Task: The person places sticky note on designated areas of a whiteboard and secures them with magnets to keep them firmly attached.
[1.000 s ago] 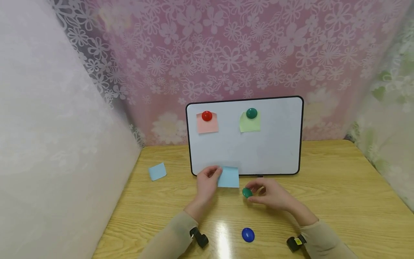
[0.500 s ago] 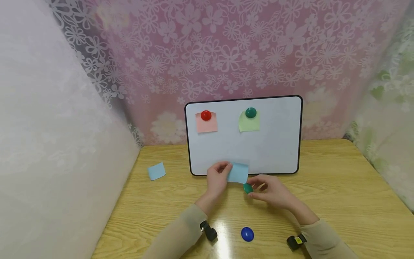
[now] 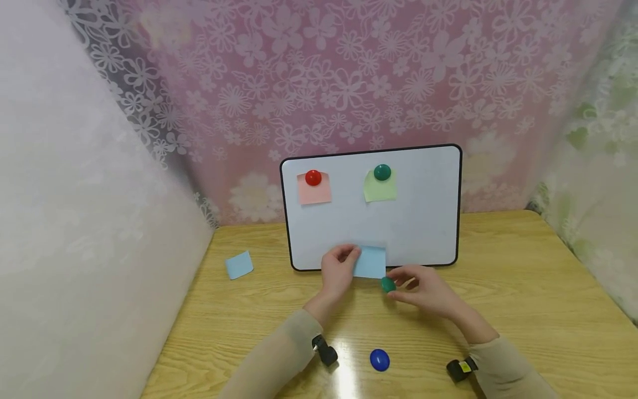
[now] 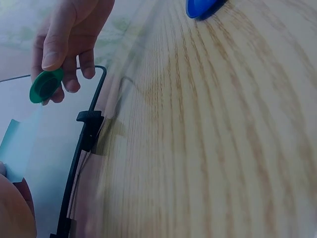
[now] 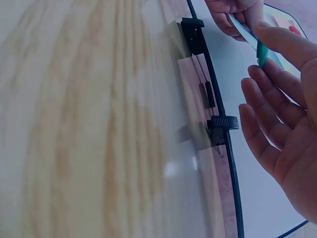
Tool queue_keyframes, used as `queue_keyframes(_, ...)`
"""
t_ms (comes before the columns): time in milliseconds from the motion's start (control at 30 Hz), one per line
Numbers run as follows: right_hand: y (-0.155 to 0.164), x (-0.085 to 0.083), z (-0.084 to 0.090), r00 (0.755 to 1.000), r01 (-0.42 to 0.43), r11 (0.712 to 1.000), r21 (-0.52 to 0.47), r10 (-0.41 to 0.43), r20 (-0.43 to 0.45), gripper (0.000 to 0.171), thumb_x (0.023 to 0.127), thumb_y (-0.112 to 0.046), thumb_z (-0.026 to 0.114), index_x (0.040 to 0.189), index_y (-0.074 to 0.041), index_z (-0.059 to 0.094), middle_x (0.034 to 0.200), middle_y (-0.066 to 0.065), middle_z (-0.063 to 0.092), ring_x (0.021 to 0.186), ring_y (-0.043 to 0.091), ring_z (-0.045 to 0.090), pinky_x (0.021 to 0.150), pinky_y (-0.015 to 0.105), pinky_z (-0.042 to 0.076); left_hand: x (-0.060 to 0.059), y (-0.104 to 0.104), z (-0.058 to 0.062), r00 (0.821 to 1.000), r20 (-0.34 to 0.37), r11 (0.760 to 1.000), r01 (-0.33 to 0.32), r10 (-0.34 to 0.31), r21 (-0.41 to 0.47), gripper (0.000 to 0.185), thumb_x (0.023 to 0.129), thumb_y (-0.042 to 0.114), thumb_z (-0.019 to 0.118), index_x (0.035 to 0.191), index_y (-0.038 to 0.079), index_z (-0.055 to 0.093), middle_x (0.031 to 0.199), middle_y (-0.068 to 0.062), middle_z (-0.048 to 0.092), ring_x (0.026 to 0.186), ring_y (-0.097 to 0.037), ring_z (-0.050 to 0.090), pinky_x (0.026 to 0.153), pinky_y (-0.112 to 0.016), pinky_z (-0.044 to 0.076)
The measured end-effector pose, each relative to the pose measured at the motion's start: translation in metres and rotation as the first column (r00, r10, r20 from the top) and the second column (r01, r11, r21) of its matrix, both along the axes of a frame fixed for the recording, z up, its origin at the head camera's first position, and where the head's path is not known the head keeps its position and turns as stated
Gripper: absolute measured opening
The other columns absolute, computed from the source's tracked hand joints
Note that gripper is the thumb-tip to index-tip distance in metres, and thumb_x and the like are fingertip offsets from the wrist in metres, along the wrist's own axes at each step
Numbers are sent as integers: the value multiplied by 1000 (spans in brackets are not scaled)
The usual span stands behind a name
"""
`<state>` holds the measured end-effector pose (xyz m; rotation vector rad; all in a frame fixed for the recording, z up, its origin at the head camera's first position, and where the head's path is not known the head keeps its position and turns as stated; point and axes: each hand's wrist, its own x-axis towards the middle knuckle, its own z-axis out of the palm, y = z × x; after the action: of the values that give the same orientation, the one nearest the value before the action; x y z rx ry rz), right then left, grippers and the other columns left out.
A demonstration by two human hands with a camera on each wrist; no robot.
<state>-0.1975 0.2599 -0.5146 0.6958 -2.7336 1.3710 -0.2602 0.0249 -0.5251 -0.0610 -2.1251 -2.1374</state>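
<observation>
Left hand [image 3: 339, 270] has lifted the pinched blue note [image 3: 370, 261] onto the whiteboard [image 3: 423, 221]. Right hand [image 3: 423, 288], just beside, brings its pinched green magnet [image 3: 387, 285] closer; pinning looks near

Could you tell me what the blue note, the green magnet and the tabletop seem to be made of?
Blue note: thin matte paper, slightly translucent at the left wrist. Green magnet: glossy moulded plastic, probably, with a hollow dished underside. Tabletop: light wood grain under a shiny finish, perhaps laminate; it reflects glare.
</observation>
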Motion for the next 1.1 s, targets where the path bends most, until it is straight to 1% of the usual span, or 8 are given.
queue_keyframes(167, 5, -1, 3, 999, 28, 1000, -9, -28, -40, 36, 92, -26, 89, 124, -14, 77, 112, -5, 75, 98, 22, 70, 80, 35, 61, 0, 5, 3, 1000, -19, 1000, -8, 8, 6, 13, 98, 16, 81, 104, 4, 82, 94, 2, 75, 85, -9, 66, 77, -23, 54)
queue_keyframes(267, 9, -1, 4, 997, 42, 999, -13, -43, -61, 36, 91, -25, 89, 123, -14, 77, 112, -5, 75, 98, 20, 70, 80, 34, 61, 0, 7, 4, 1000, -21, 1000, -10, 11, 6, 13, 99, 17, 80, 104, 5, 82, 94, 2, 75, 86, -9, 66, 78, -23, 54)
queue_keyframes(367, 12, -1, 5, 997, 43, 999, -8, -44, -57, 36, 93, -27, 88, 125, -15, 76, 113, -6, 75, 99, 17, 70, 81, 34, 61, 0, 8, 4, 1000, -23, 1000, -14, 14, 1, 12, 99, 17, 80, 104, 6, 82, 94, 3, 75, 86, -9, 66, 78, -24, 54)
queue_keyframes(600, 14, -1, 7, 997, 65, 998, -14, -66, -50, 38, 93, -27, 88, 126, -14, 75, 116, -4, 75, 101, 19, 70, 83, 35, 61, 4, 13, 0, 1000, -6, 1000, -8, 8, -1, 8, 99, 16, 81, 102, 9, 81, 93, 5, 74, 86, -9, 65, 76, -24, 53)
queue_keyframes(833, 13, 1, 10, 993, 73, 996, -43, -76, -90, 35, 95, -21, 85, 127, -9, 75, 118, 2, 76, 101, 23, 71, 82, 36, 60, 7, 21, 4, 1000, -14, 1000, 4, -4, 3, 9, 99, 16, 80, 103, 8, 81, 95, 4, 74, 87, -9, 66, 77, -25, 54)
queue_keyframes(1000, 13, -2, 9, 991, 95, 994, -46, -99, -95, 35, 94, -20, 86, 127, -11, 76, 118, 1, 76, 101, 19, 71, 83, 36, 61, 8, 26, 6, 1000, 0, 1000, 3, -3, -5, 9, 100, 17, 79, 104, 9, 81, 95, 5, 73, 87, -9, 65, 78, -26, 54)
queue_keyframes(1100, 12, -3, 9, 989, 103, 993, -49, -108, -97, 36, 95, -20, 86, 127, -11, 75, 118, 2, 76, 102, 19, 71, 83, 38, 61, 7, 30, 5, 1000, 7, 1000, -2, 2, -2, 9, 100, 18, 79, 103, 9, 81, 94, 5, 73, 86, -8, 64, 77, -25, 54)
